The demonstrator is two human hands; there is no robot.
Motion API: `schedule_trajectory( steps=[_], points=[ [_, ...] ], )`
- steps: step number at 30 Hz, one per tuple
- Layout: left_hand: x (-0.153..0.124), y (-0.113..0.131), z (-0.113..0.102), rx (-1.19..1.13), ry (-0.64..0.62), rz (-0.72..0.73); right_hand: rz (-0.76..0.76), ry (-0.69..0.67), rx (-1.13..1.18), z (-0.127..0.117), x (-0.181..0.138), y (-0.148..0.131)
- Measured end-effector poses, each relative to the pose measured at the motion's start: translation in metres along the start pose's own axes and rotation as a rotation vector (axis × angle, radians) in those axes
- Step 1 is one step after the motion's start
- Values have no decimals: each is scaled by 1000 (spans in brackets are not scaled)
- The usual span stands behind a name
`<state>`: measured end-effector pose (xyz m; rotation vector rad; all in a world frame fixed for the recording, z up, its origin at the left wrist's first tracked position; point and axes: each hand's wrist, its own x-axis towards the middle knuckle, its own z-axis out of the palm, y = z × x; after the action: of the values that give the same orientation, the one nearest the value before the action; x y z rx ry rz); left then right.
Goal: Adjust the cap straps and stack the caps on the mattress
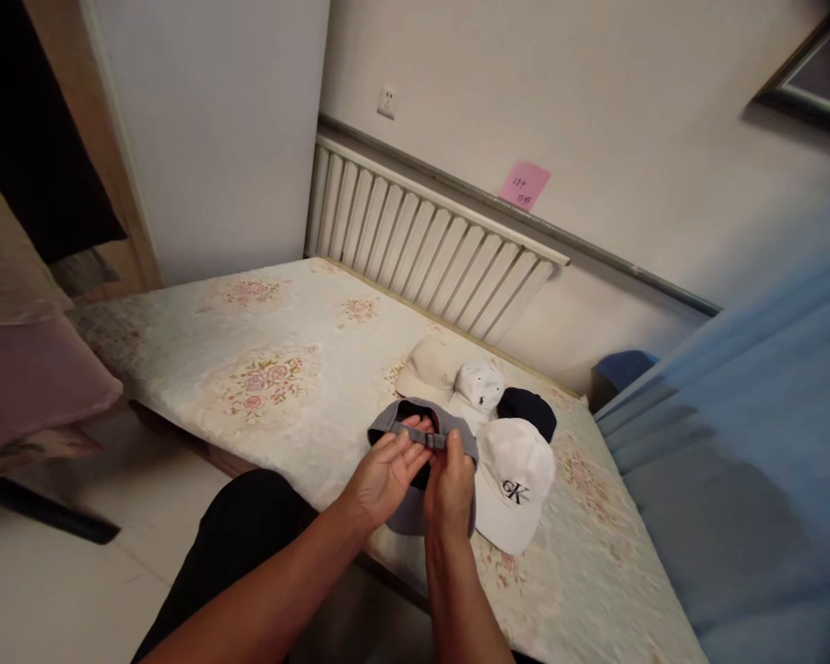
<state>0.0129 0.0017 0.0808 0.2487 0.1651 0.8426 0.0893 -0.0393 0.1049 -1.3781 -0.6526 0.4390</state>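
A grey baseball cap point(460, 426) is held over the front edge of the bed, its back opening and adjusting strap facing me. My left hand point(380, 475), palm up, has its fingers passed behind the strap and its thumb against the front of it. On the right side of the strap, near the buckle, my right hand point(451, 480) grips with the thumb on top. Close to the right hand lies a white cap point(522, 461) with black letters. Behind it are a navy cap point(527, 411), a smaller white cap point(480, 387) and a beige cap point(429, 364).
The caps rest on a bed point(360, 360) with a flowered cover. A white radiator point(421, 231) runs along the wall behind it. Blue curtain cloth point(747, 443) hangs at the right, and a pink cloth point(41, 378) hangs at the left.
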Motion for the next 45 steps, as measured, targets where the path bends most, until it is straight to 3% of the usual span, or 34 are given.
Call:
schedule_trajectory(
  steps=[4, 9, 14, 19, 23, 29, 34, 39, 45],
  points=[
    [-7, -6, 4, 188, 26, 58, 88, -24, -99, 3, -5, 2],
    [-12, -12, 2, 348, 140, 51, 149, -86, -6, 4, -15, 15],
    [-14, -15, 4, 324, 117, 78, 181, -82, 266, 3, -18, 21],
    [-20, -15, 15, 366, 110, 84, 248, 14, 632, 0, -7, 23],
    [-26, -15, 17, 399, 131, 86, 333, 11, 740, -11, 1, 27],
    [-29, -12, 7, 333, 138, 103, 414, 69, 821, -26, 9, 37],
    [-26, -10, 0, 170, 84, 154, 444, 90, 892, -22, 0, 35],
    [-24, -13, -2, 104, 8, 103, 496, 89, 956, -17, -10, 30],
    [-18, -17, -3, 83, 82, 65, 422, 52, 939, -18, -20, 32]
  ],
)
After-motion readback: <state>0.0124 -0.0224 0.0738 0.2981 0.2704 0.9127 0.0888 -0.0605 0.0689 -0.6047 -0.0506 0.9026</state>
